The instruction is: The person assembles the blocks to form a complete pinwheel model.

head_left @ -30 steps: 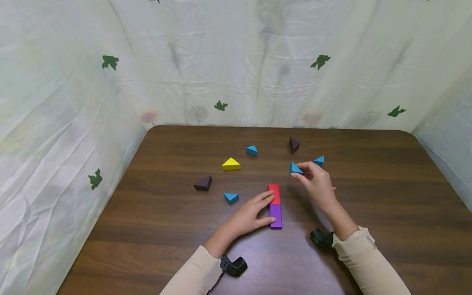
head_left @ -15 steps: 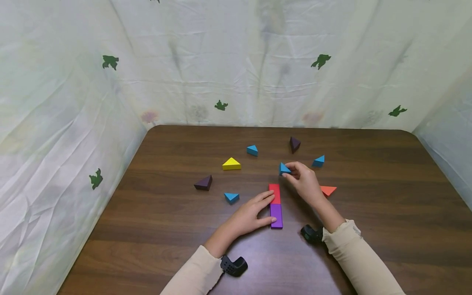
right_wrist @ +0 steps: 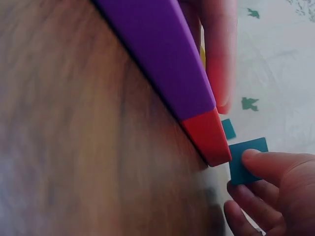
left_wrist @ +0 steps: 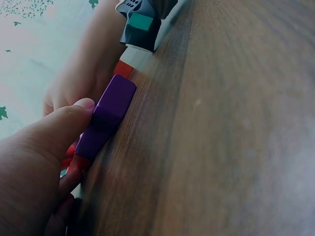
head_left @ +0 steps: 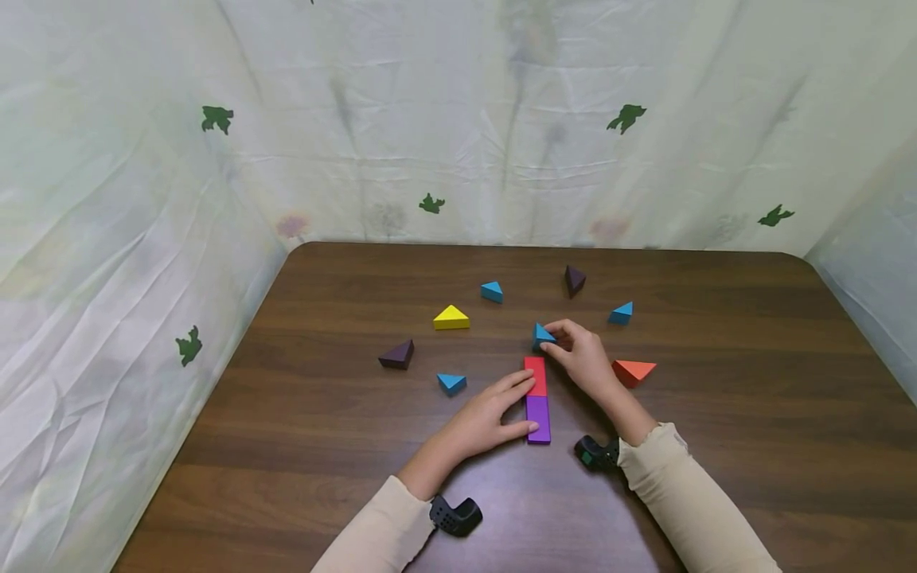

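A red block (head_left: 536, 376) and a purple block (head_left: 538, 420) lie end to end in a straight row, pointing away from me. My left hand (head_left: 483, 418) rests against their left side, fingertips on the red block and thumb on the purple one. Between thumb and fingers my right hand (head_left: 583, 362) pinches a blue triangular block (head_left: 541, 337). That block is just beyond the far end of the red block. The right wrist view has the blue block (right_wrist: 240, 169) close by the red block's end (right_wrist: 209, 137); whether they touch I cannot tell.
Around the hands on the wooden table (head_left: 301, 446) lie a yellow triangle (head_left: 451, 318), an orange triangle (head_left: 634, 372), two dark triangles, one at left (head_left: 397, 355) and one at the back (head_left: 575, 281), and further blue triangles (head_left: 451, 383). Patterned cloth (head_left: 458, 119) hangs behind the table.
My right hand has carried the blue triangular block leftward and slightly toward me, to the red block's far end. The orange triangle has come into view from behind that hand. The left hand stays put.
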`<state>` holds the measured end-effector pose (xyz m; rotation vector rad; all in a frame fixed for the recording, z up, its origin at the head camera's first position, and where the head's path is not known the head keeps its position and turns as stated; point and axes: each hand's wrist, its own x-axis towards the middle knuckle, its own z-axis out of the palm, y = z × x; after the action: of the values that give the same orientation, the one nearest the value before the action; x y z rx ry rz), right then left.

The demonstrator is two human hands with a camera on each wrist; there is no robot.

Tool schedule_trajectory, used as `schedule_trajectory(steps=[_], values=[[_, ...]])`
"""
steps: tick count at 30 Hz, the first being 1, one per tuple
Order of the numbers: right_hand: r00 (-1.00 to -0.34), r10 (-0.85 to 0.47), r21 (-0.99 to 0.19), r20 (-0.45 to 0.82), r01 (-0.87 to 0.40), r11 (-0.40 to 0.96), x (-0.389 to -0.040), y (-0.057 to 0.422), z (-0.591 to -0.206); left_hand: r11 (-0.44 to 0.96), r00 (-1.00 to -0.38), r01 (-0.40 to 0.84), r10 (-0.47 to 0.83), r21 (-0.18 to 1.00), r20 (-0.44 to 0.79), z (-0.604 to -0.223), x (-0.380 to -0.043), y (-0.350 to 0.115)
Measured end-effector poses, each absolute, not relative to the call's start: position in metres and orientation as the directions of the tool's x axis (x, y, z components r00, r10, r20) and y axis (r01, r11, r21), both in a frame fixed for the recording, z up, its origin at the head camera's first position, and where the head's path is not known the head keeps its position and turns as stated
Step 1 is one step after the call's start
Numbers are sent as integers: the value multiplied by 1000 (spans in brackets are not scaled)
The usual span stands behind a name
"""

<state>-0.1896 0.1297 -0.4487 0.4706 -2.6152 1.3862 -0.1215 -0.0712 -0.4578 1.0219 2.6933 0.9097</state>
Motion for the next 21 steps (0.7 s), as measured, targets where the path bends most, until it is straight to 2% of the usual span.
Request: schedule_trajectory(steps=[12,21], values=[[-955,-212,-793,208,-292,535,-192,126,-455,590,-763,571,639,571,103,-459,-122,-71],[-954,-222,-820,202,-289,494,-191,127,-456,587,-764,570,636,575,107,-459,-122,-71]])
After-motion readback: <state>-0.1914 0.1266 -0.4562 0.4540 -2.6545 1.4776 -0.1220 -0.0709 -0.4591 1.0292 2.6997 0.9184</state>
